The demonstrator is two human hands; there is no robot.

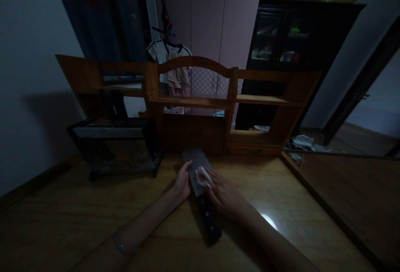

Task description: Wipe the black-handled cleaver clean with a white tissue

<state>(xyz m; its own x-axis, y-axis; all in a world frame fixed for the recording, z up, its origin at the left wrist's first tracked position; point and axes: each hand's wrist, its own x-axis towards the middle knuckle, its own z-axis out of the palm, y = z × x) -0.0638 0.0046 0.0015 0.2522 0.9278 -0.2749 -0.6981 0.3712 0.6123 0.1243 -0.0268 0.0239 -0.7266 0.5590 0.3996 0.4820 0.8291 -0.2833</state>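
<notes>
A cleaver lies flat on the wooden desk (93, 205), its grey blade (195, 161) pointing away from me and its dark handle (210, 220) toward me. My left hand (182, 182) rests against the blade's left edge, fingers curled on it. My right hand (222, 195) presses a small white wipe (202, 177) onto the blade near the handle, fingers closed on the wipe.
A wooden shelf unit (193, 101) stands at the back of the desk. A dark glass tank (115, 145) sits at the back left. Beyond are a pink wardrobe (208, 26), hanging clothes (170, 61) and a dark cabinet (281, 38). The desk's right edge (300, 176) drops to the floor.
</notes>
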